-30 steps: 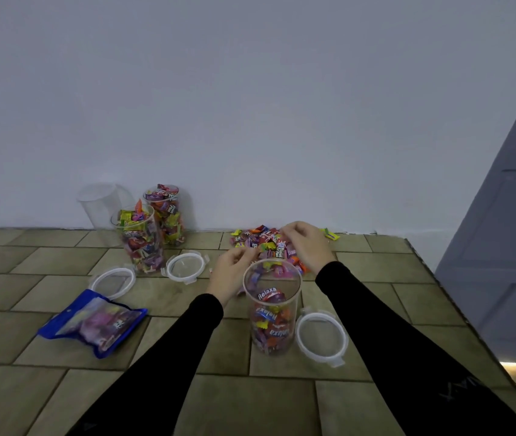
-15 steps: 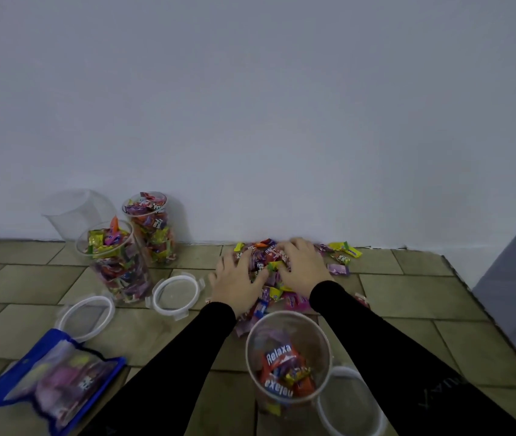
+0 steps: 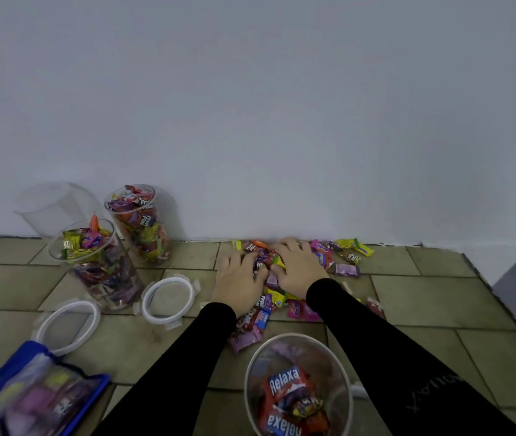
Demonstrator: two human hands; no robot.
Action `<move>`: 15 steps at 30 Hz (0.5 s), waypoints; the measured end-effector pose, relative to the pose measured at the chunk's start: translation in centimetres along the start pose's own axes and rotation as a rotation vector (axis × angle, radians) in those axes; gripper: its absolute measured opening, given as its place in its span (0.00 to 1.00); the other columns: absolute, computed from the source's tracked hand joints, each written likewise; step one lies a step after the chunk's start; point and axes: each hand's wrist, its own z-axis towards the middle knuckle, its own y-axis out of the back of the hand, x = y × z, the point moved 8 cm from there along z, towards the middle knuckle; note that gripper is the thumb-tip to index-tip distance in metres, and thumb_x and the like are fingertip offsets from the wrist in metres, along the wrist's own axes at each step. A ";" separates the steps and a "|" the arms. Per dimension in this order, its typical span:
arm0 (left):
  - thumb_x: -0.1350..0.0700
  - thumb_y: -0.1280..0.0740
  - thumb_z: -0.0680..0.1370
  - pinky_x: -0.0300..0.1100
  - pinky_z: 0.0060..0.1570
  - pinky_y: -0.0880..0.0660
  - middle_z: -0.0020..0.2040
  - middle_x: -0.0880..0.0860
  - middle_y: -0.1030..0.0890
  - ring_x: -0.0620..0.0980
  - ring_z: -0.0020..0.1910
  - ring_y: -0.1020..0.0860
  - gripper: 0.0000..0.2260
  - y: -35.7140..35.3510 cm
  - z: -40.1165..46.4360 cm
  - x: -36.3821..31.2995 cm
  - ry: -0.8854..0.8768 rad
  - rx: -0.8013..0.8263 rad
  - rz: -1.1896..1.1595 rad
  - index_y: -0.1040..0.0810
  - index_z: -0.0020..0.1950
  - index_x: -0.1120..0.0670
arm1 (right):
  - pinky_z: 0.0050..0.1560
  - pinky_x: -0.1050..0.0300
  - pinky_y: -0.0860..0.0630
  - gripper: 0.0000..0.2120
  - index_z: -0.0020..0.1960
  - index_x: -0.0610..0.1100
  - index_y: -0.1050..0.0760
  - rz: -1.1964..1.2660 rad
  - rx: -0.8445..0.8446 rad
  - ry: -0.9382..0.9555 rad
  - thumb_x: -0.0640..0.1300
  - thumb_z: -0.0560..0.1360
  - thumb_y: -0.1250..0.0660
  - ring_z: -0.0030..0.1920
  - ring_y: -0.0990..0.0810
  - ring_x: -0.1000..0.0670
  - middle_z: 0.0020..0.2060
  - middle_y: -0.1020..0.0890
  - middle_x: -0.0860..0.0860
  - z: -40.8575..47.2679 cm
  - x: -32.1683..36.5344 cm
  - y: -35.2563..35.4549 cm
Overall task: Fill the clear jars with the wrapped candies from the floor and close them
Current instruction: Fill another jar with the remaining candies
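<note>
Both hands, left hand and right hand, curl around the wrapped candies heaped at twelve o'clock against the wall, apparently scooping a bunch toward the open, part-filled jar at six o'clock.

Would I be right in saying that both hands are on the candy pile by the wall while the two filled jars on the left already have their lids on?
Not quite: the head view shows both filled jars still open, with two lids lying on the floor beside them. The rest holds: the left hand and right hand are on the candy pile by the wall.
</note>
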 end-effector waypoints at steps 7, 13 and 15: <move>0.50 0.44 0.83 0.46 0.59 0.38 0.70 0.56 0.35 0.55 0.68 0.35 0.16 0.1 -0.9 -0.6 0.031 0.077 0.055 0.34 0.69 0.55 | 0.59 0.44 0.31 0.19 0.69 0.46 0.38 -0.002 0.088 -0.102 0.48 0.79 0.41 0.65 0.34 0.41 0.66 0.33 0.45 -1.8 0.1 -0.1; 0.50 0.42 0.82 0.48 0.59 0.36 0.66 0.59 0.30 0.59 0.64 0.32 0.15 -0.4 -2.2 -1.1 0.012 0.144 0.094 0.33 0.66 0.57 | 0.61 0.43 0.36 0.21 0.66 0.43 0.39 -0.127 0.157 -0.105 0.40 0.76 0.38 0.60 0.26 0.41 0.61 0.26 0.44 -3.7 0.7 0.7; 0.51 0.43 0.82 0.48 0.60 0.36 0.66 0.60 0.30 0.59 0.65 0.31 0.16 -0.3 -2.7 -1.2 0.010 0.153 0.090 0.33 0.67 0.58 | 0.61 0.44 0.37 0.20 0.65 0.44 0.37 -0.132 0.151 -0.080 0.40 0.75 0.38 0.59 0.24 0.42 0.60 0.24 0.45 -4.3 1.0 1.1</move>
